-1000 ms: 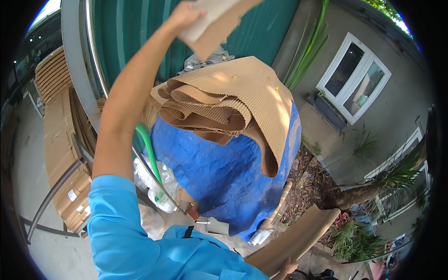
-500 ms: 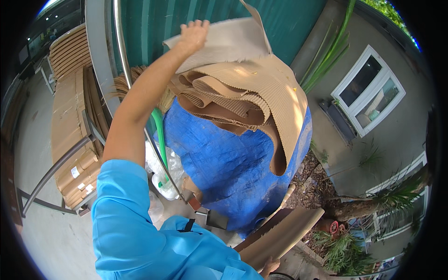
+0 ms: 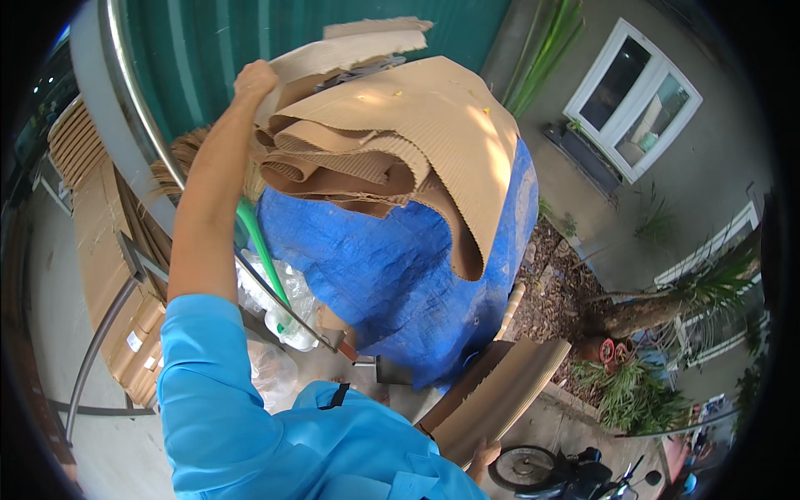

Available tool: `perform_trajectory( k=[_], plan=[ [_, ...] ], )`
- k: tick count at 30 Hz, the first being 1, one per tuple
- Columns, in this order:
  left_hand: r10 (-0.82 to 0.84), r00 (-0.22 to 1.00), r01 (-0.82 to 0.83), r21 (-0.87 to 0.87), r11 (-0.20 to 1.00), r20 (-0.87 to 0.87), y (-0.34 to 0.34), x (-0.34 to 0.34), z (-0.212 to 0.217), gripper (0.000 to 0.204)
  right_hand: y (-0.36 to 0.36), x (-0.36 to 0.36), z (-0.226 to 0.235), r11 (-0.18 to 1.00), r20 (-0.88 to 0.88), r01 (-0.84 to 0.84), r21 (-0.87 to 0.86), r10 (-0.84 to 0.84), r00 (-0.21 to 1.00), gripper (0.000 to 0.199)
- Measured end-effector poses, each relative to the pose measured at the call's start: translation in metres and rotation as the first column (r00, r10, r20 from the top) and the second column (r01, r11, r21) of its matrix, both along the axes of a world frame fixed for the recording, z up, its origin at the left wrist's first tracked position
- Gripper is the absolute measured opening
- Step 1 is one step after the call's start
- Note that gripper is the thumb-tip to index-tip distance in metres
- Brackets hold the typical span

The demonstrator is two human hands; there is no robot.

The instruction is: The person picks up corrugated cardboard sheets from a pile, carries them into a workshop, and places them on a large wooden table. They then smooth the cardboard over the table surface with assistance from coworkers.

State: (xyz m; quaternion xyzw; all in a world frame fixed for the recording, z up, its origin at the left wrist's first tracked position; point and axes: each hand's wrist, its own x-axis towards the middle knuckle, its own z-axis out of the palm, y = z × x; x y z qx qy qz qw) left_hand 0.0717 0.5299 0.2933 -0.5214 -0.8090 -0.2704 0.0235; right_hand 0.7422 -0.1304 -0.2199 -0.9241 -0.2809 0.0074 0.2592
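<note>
My left hand (image 3: 254, 80) is raised high, its fingers curled on the edge of a pale cardboard sheet (image 3: 358, 48). That sheet lies on top of a heap of curled brown cardboard (image 3: 417, 133). The heap rests on a big mound wrapped in blue tarp (image 3: 392, 275). Low at the right, only the fingers of my right hand (image 3: 484, 454) show. They grip the bottom end of a bundle of flat cardboard sheets (image 3: 500, 392) that leans up beside the tarp. My blue sleeve (image 3: 217, 392) fills the lower middle.
A curved steel rail (image 3: 142, 125) runs past a green corrugated wall (image 3: 250, 33). Flattened boxes (image 3: 92, 250) are stacked at the left. Clear plastic bottles (image 3: 279, 300) and a green pole (image 3: 260, 246) sit by the mound. A white window (image 3: 633, 92), plants (image 3: 633, 392) and a motorbike (image 3: 575, 479) are at the right.
My left arm has come down from overhead. The pale sheet it held aloft now lies on the cardboard heap, with my fingers curled at its edge. The bundle by my right hand stays put.
</note>
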Motion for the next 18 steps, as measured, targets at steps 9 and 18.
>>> perform_trajectory(
  k=[9, 18],
  plan=[
    [-0.164, 0.592, 0.604, 0.300, 0.738, -0.789, 0.015, 0.027, 0.004, 0.040, -0.026, -0.031, -0.001, 0.977, -0.035, 0.166, -0.137, -0.172, 0.985, 0.038],
    [-0.500, 0.808, 0.589, -0.394, 0.706, 0.311, -0.001, 0.052, -0.011, 0.071, -0.043, -0.055, 0.016, 0.927, -0.258, 0.342, -0.153, -0.371, 0.892, 0.041]
  ],
)
